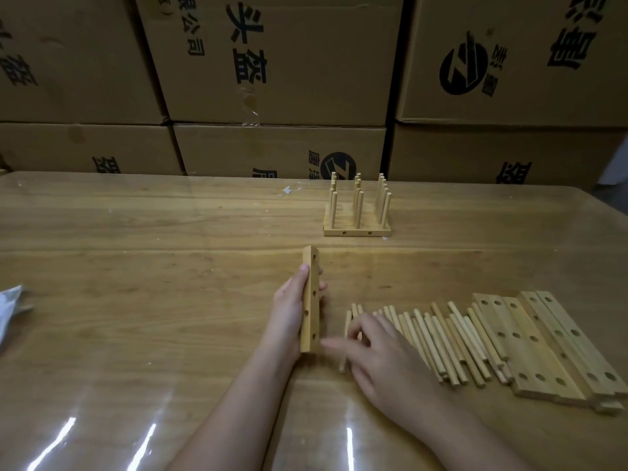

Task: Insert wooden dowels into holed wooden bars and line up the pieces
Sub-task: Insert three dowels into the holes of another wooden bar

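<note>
Left hand (291,309) gripping holed bar (312,311), long axis pointing away, right hand (380,355) on dowels (441,341), grip unclear

My glossy wooden counter (136,232) carries loose dowels (441,341), holed bars (543,345), doweled bars (356,229) farther back, crumpled wrapping (10,307) at left.

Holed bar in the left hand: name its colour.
Holed bar: light tan wood, head view.
</note>
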